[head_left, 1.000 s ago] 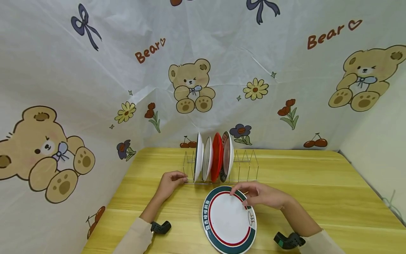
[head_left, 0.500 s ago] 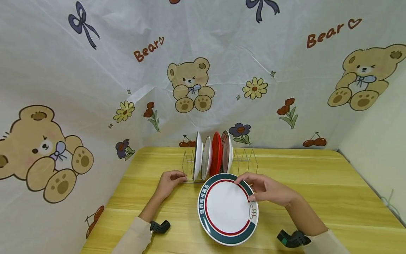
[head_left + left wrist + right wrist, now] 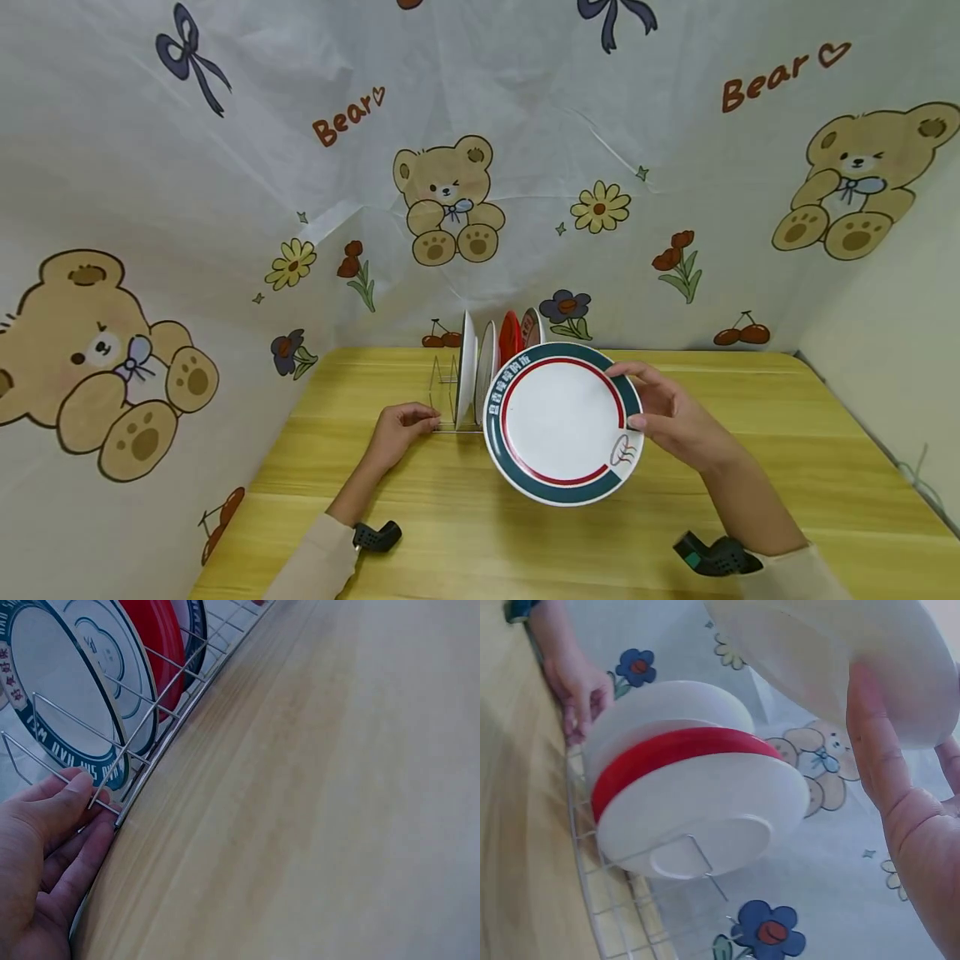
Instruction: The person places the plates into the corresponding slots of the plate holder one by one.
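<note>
My right hand [image 3: 678, 421] pinches the right rim of a white plate [image 3: 562, 421] with a green band and a red ring. The plate is off the table, tilted with its face toward me, in front of a wire dish rack [image 3: 176, 714]. In the right wrist view its pale underside shows, fingers against it. My left hand [image 3: 397, 433] grips the rack's front left corner, thumb and fingers round the wire. Several plates stand on edge in the rack: two white ones at the left, a red plate [image 3: 511, 333], then a dark-rimmed plate [image 3: 533, 327], partly hidden.
The rack stands on a wooden table [image 3: 750, 450] near its back edge. Behind it hangs a white cloth [image 3: 525, 108] printed with bears and flowers. In the right wrist view, bare rack wires [image 3: 630, 930] extend beyond the last plate.
My right hand has lifted the green-banded plate from the table, moving it up and slightly right. The plate now covers the rack's right part. My left hand has stayed at the rack's corner.
</note>
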`<state>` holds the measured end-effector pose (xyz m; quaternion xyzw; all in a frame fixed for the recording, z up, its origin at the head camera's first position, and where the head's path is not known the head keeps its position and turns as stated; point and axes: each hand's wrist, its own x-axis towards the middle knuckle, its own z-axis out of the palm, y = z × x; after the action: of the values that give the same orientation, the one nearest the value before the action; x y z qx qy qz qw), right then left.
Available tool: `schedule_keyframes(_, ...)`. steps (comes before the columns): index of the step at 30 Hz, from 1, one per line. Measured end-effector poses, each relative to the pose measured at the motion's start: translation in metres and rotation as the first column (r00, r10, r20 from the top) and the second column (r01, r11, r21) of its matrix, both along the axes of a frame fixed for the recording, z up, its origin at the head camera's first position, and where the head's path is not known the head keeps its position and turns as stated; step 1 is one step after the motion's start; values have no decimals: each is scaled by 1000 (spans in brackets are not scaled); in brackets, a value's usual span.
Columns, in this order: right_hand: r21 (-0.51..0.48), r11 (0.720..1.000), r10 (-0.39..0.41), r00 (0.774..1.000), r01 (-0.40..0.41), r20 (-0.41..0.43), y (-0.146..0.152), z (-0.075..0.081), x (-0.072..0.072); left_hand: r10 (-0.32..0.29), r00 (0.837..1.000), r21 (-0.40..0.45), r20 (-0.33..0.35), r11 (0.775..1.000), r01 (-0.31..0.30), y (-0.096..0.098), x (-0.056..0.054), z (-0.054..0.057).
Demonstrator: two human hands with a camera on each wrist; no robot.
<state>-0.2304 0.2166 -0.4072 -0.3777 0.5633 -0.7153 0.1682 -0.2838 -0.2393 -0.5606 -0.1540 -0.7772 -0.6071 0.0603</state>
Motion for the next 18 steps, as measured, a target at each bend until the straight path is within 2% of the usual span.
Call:
schedule_keyframes(3,-37,999,-27,1000,27,-5,9,8,1,-3,1000,-8,0,1000,3,0,-1,0)
schedule_keyframes(9,-191,981,-53,997,43,-48,25,17,-1,1,1000,-13,0,1000,-1,0,0,1)
schedule_keyframes(13,-316,945,-105,994,88,-38,32,22,-1,0,1000,-5,2,1000,0,0,1,2)
schedule_keyframes(18,-439,879,-208,978,184,-7,37,27,-4,-2,1000,9,-9,1000,2,1,2,2)
